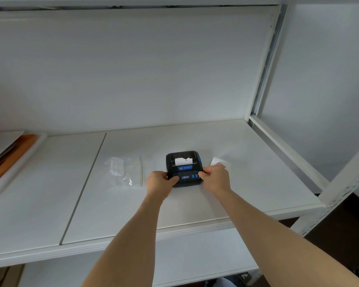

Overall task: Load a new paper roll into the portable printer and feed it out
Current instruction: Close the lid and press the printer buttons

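Observation:
A small black portable printer (183, 162) with blue buttons and a lit display sits on the white shelf (247, 172). Its lid is closed, and a short strip of white paper (183, 161) sticks out of the slot on top. My left hand (160, 184) grips the printer's front left corner, thumb on its front face. My right hand (216, 179) holds the front right corner, with the thumb pressing by the blue buttons.
A clear plastic zip bag (122, 171) lies on the shelf left of the printer. A scrap of white paper with a red mark (217, 162) lies to the right behind my right hand. An orange-edged tray (10, 156) sits far left. A metal upright (263, 65) bounds the right.

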